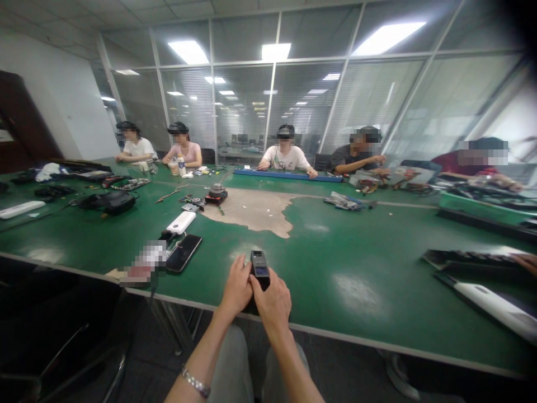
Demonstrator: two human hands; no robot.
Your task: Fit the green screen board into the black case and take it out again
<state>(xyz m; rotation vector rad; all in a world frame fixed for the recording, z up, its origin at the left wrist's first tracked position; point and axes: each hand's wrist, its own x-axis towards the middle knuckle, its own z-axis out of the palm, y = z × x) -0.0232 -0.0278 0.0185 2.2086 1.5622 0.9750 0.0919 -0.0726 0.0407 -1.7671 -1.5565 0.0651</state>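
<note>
Near the front edge of the green table (310, 302), both of my hands are closed around a small dark grey boxy device (260, 268) with a little bluish screen on its upper face. My left hand (237, 288) grips its left side, the fingertips pointing away from me. Around the right side wraps my right hand (273, 299), its thumb lying toward the near end. The lower part of the device is hidden by my hands, and its exact kind is unclear. A black smartphone (183, 253) lies to the left of my hands.
A white power bank (181, 223) lies beyond the phone. Past my hands is a bare brownish patch (247, 210) with a black-and-red device (216, 193) at its edge. Co-workers sit opposite; one handles a long blue bar (289, 176). A green basket (486, 208) stands right.
</note>
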